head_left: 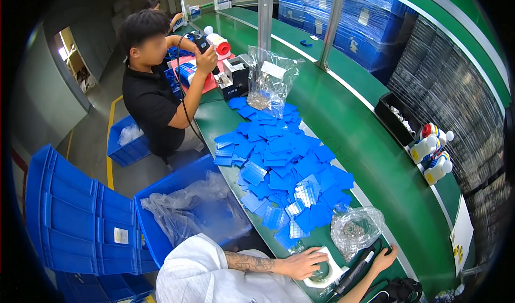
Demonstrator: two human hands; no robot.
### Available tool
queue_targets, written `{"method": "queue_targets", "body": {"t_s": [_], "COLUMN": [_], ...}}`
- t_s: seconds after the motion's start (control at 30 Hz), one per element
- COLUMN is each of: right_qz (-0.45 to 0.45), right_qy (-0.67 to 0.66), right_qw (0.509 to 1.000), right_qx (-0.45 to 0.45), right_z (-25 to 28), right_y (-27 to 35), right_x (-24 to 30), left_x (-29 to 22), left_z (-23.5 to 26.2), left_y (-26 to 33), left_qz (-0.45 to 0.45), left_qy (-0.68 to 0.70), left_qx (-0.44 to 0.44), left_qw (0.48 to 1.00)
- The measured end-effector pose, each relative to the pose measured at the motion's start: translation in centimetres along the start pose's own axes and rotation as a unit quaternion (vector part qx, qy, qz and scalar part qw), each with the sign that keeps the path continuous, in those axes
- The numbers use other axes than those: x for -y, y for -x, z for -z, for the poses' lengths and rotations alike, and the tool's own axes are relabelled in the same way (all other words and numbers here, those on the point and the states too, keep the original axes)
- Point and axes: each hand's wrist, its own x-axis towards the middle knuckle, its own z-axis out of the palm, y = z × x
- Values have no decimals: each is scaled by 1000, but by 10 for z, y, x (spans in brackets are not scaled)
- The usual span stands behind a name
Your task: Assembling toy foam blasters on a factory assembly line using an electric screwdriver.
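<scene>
My left hand (306,263), at the end of a tattooed forearm, is closed over a white plastic part (328,279) with a round opening. The part lies on the green bench near its lower end. To its right, my right hand (384,258) has thumb and fingers apart, close beside a black electric screwdriver (358,269). The hand seems to hold nothing. Just beyond both hands lies a clear bag (354,229) of small metal pieces. A large pile of blue plastic plates (292,166) spreads further up the bench.
A co-worker (155,83) in black holds a dark tool (203,46) across the bench's left side. A blue crate (161,195) with clear film stands at my left. Another clear bag (273,83) stands beyond the plates. White bottle-shaped units (432,152) sit by the right rail.
</scene>
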Motion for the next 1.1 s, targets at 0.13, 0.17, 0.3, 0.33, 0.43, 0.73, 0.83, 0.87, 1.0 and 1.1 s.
{"method": "queue_targets", "body": {"t_s": [0.13, 0.17, 0.3, 0.33, 0.43, 0.73, 0.83, 0.87, 1.0, 1.1], "right_qz": [-8, -8, 0, -10, -6, 2, 14, 13, 6, 4], "right_qy": [-3, -2, -1, -4, -11, -5, -3, -3, -22, -25], "right_qw": [1000, 1000, 1000, 1000, 1000, 1000, 1000, 1000, 1000, 1000], "right_qx": [10, 10, -1, 8, 3, 2, -5, -5, -8, -6], "right_z": [2, 2, -2, -1, 4, -7, -3, -2, 0, 1], "right_y": [0, 0, -1, -2, 0, 0, 1, 1, 1, 1], "right_x": [5, 3, -4, -5, 9, -14, -5, -4, 1, 3], "left_x": [0, 0, 1, 1, 2, 3, 2, 2, 1, 1], "left_z": [-1, -1, -1, -1, -1, -5, -3, -3, 0, 0], "left_y": [1, 1, 0, 0, 0, 1, 2, 2, 1, 0], "left_qz": [-2, -2, -1, 0, 2, -1, -5, -6, -6, -8], "left_qy": [-1, -1, -3, 2, 2, 2, -7, -7, -13, -13], "left_qx": [-7, -6, 6, 9, 5, 2, 2, 3, 9, 6], "left_qw": [1000, 1000, 1000, 1000, 1000, 1000, 1000, 1000, 1000, 1000]}}
